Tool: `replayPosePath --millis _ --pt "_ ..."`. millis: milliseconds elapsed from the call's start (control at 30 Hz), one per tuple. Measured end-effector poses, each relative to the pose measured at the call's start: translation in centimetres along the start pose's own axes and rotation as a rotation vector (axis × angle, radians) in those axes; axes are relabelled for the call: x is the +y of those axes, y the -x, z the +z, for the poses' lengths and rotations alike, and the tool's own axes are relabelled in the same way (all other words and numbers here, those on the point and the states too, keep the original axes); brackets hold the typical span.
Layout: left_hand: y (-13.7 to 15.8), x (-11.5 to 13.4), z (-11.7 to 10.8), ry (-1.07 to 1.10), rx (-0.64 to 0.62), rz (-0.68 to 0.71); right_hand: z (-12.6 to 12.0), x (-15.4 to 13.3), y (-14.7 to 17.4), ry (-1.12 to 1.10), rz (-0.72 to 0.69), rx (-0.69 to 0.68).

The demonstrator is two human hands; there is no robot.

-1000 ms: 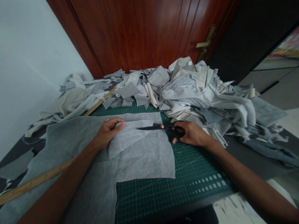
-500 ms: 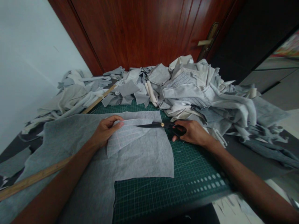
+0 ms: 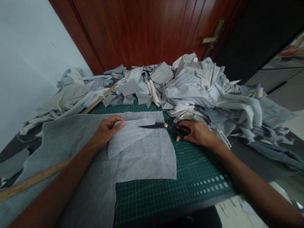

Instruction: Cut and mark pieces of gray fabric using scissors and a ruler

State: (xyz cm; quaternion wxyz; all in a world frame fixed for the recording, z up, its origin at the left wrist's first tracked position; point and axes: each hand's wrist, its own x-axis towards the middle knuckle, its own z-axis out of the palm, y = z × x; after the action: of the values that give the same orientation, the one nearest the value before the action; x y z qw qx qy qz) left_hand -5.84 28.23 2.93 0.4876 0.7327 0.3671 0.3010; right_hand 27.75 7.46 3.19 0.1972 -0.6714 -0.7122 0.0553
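Observation:
A small grey piece of fabric (image 3: 129, 136) with faint pink lines is pinched at its upper left corner by my left hand (image 3: 108, 130). My right hand (image 3: 198, 133) grips the handles of black scissors (image 3: 158, 125), fingers wrapped through the loops. The blades point left and lie across the small piece near its upper right edge; they look nearly closed. Beneath both spreads a larger grey fabric sheet (image 3: 147, 166), which has a squared notch at its lower right. Under my left forearm, a wooden ruler (image 3: 38, 178) rests on the sheet.
A green cutting mat (image 3: 152, 199) with a grid covers the table. Behind it lies a heap of grey and cream fabric scraps (image 3: 190, 85), with more cloth (image 3: 68, 95) at the left. A second wooden ruler (image 3: 98, 100) sticks out there. A brown door (image 3: 142, 31) stands behind.
The view has shifted very slightly. Both hands, the scissors and the small fabric piece stay almost in the same place.

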Motion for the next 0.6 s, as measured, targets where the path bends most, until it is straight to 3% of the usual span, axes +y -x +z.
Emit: replayPosePath --millis 600 --pt "0.1 0.4 -0.05 0.028 -0.029 0.011 -0.84 -0.33 -0.06 -0.03 0.065 -0.085"
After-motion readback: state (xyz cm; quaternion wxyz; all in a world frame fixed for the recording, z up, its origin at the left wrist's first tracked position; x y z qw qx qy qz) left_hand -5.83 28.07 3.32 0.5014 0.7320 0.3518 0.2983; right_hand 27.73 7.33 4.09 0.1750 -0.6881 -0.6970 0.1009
